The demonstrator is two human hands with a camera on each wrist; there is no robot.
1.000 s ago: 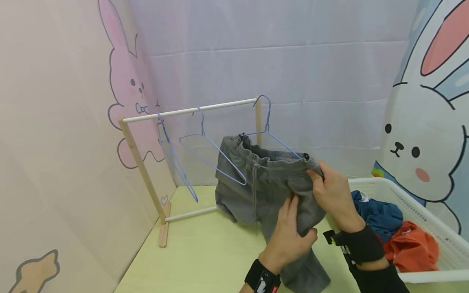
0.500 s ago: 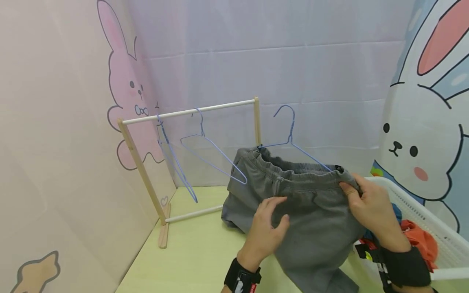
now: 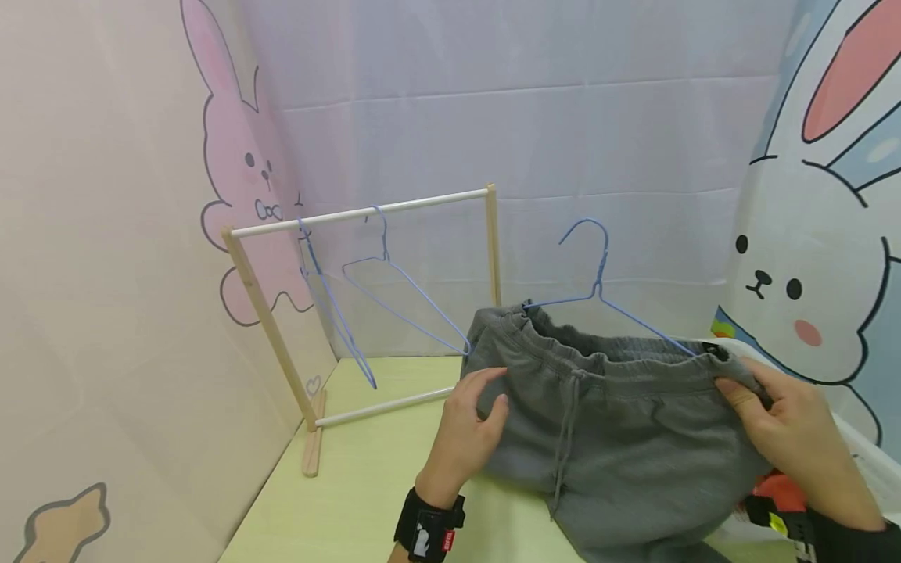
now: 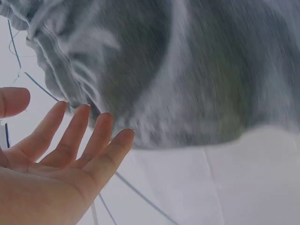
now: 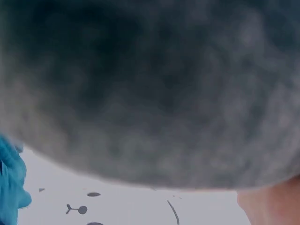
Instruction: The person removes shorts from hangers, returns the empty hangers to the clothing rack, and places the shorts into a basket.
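Observation:
Grey drawstring trousers (image 3: 633, 446) hang from a blue wire hanger (image 3: 601, 281), whose lower ends go into the elastic waistband. My right hand (image 3: 795, 430) pinches the right end of that waistband, beside a small black piece (image 3: 714, 352) at the hanger's end. The hanger's hook stands free, pointing up. My left hand (image 3: 464, 430) is at the left side of the trousers with fingers spread and loosely bent, gripping nothing. In the left wrist view its fingertips (image 4: 124, 136) are right at the cloth. Grey fabric fills most of the right wrist view, hiding the right fingers.
A rack with a white rail (image 3: 422, 205) and wooden posts stands behind on the pale green table (image 3: 338, 500). Blue wire hangers (image 3: 385, 258) hang on its rail. At the right, a white basket (image 3: 869, 442) holds orange cloth (image 3: 780, 491), partly hidden by the trousers and right arm.
The trousers and hanger have moved right and down; the hook has come away from the rail. My left hand has left the trousers' right part and shifted left; the right hand keeps its hold.

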